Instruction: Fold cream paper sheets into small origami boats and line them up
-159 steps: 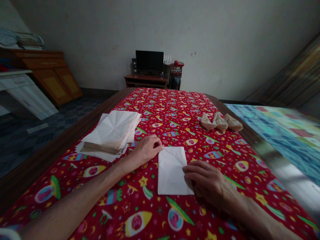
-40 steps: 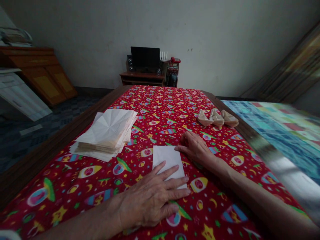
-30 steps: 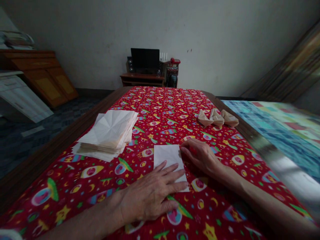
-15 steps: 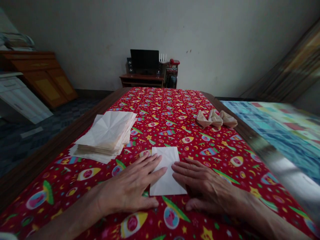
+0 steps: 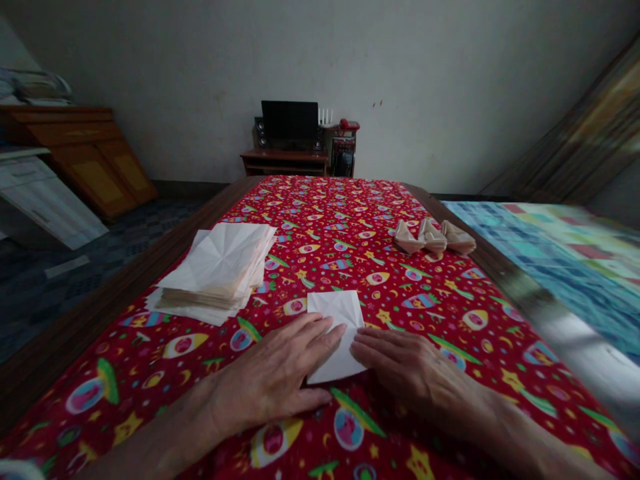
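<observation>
A white folded sheet of paper (image 5: 337, 337) lies flat on the red rocket-print cloth (image 5: 330, 227), directly in front of me. My left hand (image 5: 270, 373) rests palm down with its fingertips across the sheet's left part. My right hand (image 5: 405, 367) lies flat beside it, with its fingertips on the sheet's right edge. Neither hand grips the paper, and the hands hide the sheet's lower sides. To the left stands a stack of creased paper sheets (image 5: 217, 267). Several folded tan paper pieces (image 5: 433, 238) sit in a row at the right.
A dark wooden edge (image 5: 100, 313) runs along the cloth's left side. A blurred, multicoloured quilt (image 5: 550, 267) lies to the right. A monitor (image 5: 289, 120) and speakers stand on a low wooden stand at the far wall. Wooden cabinets (image 5: 75, 147) stand at the left.
My left hand has slid right, further over the sheet, and my right hand has moved in against its right edge. The sheet sits slightly further from me.
</observation>
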A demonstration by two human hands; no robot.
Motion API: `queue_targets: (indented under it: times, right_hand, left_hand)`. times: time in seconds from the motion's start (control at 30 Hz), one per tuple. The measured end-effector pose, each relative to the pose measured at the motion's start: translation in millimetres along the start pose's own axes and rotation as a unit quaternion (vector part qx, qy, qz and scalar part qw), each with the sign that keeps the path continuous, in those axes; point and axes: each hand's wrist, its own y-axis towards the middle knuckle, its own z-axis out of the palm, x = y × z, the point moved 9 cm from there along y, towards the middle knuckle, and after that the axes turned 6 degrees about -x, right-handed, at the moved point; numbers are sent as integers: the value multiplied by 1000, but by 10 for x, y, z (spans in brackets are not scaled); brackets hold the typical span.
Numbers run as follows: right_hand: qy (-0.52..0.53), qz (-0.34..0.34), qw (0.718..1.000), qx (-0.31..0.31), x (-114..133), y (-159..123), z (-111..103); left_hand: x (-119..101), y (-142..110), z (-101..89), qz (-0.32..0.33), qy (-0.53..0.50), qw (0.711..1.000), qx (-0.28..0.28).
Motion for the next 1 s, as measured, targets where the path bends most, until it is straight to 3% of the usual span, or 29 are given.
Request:
queue_targets:
  times: [0.1,0.2,0.33,0.4,0.5,0.7,0.83,1.0]
  right_hand:
    - [49,30,998,-24,-131,7,-2]
    - [144,128,980,-58,-405,7,27]
    - [200,296,931,-77,-816,-64,191]
    - [204,323,921,-81,-910,-47,254]
    - [151,335,925,-91,-978,33,252]
    - [47,356,932,-46,-1005,176,203]
    - [35,349,936,-23,-1004,193,218]
    - [9,314,949,-26,-973,173,224]
  left_hand:
    - [32,13,-31,-1,-33,999,-37]
    - [156,42,-68,-27,-78,992,-100]
    - [497,74,-70,-158,-125,968,-152]
    - [621,82,-60,-214,-170,948,-162]
    - [685,107,-95,-244,-204,929,-191]
    - [622,123,-106,-246,-48,948,-196]
    - [495,129,-73,-186,76,965,-170]
    - [278,184,-88,-99,111,975,-164]
